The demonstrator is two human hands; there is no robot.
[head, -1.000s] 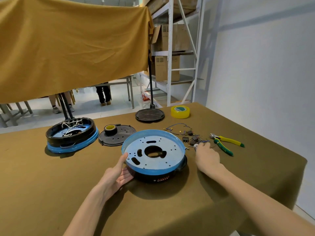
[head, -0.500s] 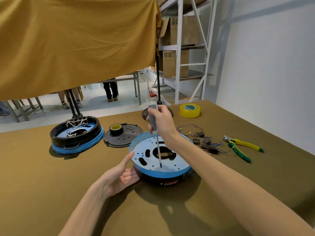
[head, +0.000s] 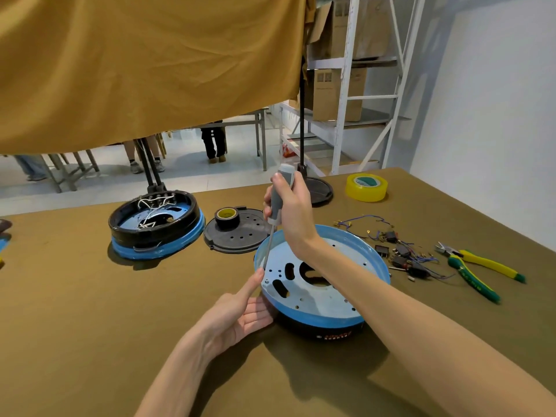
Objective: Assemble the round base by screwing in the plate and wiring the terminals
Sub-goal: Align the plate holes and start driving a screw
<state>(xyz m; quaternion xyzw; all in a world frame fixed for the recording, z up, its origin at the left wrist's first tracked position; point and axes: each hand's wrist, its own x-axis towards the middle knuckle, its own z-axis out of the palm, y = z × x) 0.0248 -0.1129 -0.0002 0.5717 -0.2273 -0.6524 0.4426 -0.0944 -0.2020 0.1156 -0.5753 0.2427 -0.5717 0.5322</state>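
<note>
The right hand (head: 288, 212) grips one grey screwdriver (head: 278, 203), tip on the plate (head: 319, 284) of the near round base (head: 325, 323). The left hand (head: 237, 314), fingers relaxed, touches its rim. Two bases, two tape rolls.

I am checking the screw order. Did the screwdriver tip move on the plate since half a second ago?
Yes. The screwdriver tip went from beside the plate's central hole out to its left rim, close to the left hand's thumb.
</note>
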